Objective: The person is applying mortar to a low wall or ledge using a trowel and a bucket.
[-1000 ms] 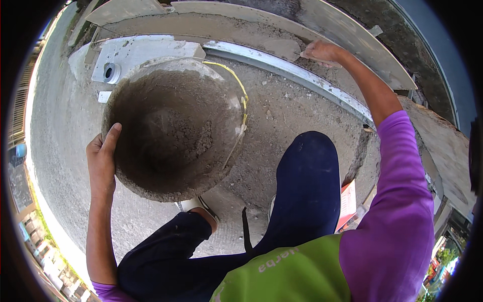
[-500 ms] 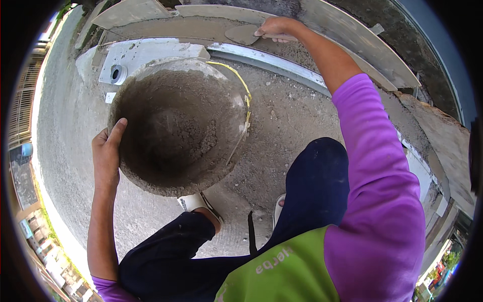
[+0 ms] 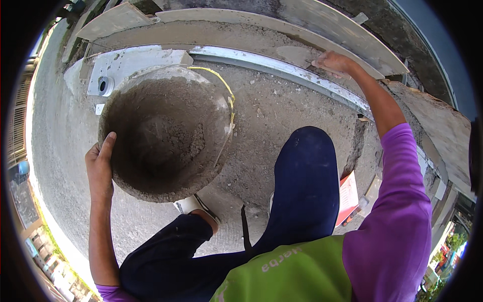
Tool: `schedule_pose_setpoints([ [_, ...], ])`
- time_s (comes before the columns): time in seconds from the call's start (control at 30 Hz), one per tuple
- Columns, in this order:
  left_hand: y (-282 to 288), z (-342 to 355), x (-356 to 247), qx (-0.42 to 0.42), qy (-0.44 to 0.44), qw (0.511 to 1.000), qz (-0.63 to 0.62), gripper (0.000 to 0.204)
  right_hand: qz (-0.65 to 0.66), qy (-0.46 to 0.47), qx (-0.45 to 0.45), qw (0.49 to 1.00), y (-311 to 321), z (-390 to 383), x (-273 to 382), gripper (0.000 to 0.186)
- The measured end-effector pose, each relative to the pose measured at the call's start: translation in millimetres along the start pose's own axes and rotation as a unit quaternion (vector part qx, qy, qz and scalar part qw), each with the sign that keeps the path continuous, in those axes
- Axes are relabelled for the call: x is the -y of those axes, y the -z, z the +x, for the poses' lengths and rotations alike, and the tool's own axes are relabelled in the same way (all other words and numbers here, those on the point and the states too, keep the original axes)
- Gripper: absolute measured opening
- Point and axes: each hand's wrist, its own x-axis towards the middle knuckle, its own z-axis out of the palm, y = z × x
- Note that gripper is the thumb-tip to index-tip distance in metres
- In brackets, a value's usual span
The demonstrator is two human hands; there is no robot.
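Observation:
My left hand (image 3: 100,168) grips the near-left rim of a large round bucket (image 3: 116,118), thumb over the inside edge. The bucket is tilted toward me, its inner wall coated with grey mortar (image 3: 173,143). Out to the far right, my right hand (image 3: 334,63) is closed round a trowel (image 3: 294,55), whose handle is mostly hidden by the fingers. Its blade lies over the wet mortar strip (image 3: 216,36) between the boards and the metal bar.
A long metal bar (image 3: 282,68) edges the mortar strip. Beyond stand upright boards (image 3: 221,16). A white panel with a round pipe collar (image 3: 104,86) lies behind the bucket. A red and white box (image 3: 347,194) sits beside my right knee, and a yellow strap (image 3: 216,74) hangs along the bucket.
My right hand has swept the trowel to the right along the mortar strip. My left hand keeps its hold on the bucket. The red and white box has come into view.

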Motion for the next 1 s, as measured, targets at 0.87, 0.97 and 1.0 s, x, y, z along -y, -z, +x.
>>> schedule_pose_setpoints([
  [0.87, 0, -2, -3, 0.017, -0.006, 1.0, -0.022, 0.037, -0.245, 0.126, -0.106, 0.956, -1, 43, 94, 0.047],
  [0.97, 1, -2, -3, 0.014, -0.008, 1.0, -0.024, 0.036, -0.173, 0.036, -0.09, 0.98, -2, 22, 69, 0.045],
  [1.0, 2, -2, -1, 0.016, -0.006, 1.0, -0.022, 0.036, -0.141, -0.003, -0.072, 0.987, -5, 8, 62, 0.045],
])
